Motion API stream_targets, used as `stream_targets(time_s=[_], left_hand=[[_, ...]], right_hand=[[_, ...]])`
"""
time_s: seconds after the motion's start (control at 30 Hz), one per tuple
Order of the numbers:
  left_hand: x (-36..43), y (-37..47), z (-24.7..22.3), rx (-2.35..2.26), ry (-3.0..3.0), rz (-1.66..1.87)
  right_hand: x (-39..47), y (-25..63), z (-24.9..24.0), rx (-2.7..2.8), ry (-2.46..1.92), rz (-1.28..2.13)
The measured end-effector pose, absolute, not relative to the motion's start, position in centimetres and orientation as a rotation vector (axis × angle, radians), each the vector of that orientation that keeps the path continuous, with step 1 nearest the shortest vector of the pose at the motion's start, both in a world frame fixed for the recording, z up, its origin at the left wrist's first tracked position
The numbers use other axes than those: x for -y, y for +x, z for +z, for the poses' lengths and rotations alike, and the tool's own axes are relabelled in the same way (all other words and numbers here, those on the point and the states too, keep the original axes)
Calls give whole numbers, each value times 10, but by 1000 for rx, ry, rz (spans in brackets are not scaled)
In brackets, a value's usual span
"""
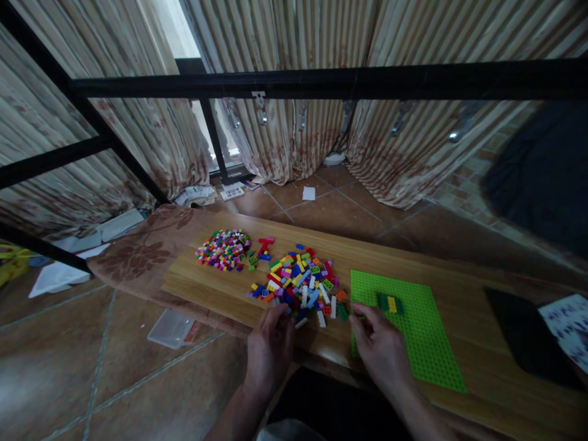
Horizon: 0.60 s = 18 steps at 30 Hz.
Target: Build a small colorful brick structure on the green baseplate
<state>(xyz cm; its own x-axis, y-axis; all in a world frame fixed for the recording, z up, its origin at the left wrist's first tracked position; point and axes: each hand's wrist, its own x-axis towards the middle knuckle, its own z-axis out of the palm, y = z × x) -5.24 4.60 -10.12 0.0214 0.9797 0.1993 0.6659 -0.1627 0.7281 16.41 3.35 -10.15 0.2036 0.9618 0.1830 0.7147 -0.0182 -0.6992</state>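
A loose heap of mixed building bricks (298, 278) lies in the middle of the wooden table. My left hand (271, 343) is at the heap's near edge, its fingers curled together; whatever they hold is hidden. Over the left edge of a bright green baseplate (434, 334) is my right hand (379, 340), thumb and forefinger drawn into a pinch. A dark green brick (343, 312) lies just left of those fingertips, and I cannot make out anything between them. On the baseplate sits a small dark green build (390, 304) with yellow in its middle.
Farther left on the table (184, 275) are a pile of tiny bricks (223, 250) and a small red-and-blue build (265, 248). A black sheet (528, 337) lies at the right. A clear plastic tray (172, 329) is on the floor. A black metal bar (321, 84) crosses ahead.
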Motion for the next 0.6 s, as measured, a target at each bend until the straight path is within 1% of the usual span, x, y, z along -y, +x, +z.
stream_targets(time_s=[0.13,0.3,0.43,0.6], left_hand=[[-30,-48,-114,-1670,2046,821],[-46,-48,-121,-1727,2175,738],[-59,-54,-127,-1762,2194,795],[-61,-61,-128,-1673,2193,857]], right_hand=[[-30,164,-115,1656,-1879,392],[-39,141,-120,1733,-1969,297],[-48,121,-117,1711,-1902,383],[-53,115,-112,1626,-1829,553]])
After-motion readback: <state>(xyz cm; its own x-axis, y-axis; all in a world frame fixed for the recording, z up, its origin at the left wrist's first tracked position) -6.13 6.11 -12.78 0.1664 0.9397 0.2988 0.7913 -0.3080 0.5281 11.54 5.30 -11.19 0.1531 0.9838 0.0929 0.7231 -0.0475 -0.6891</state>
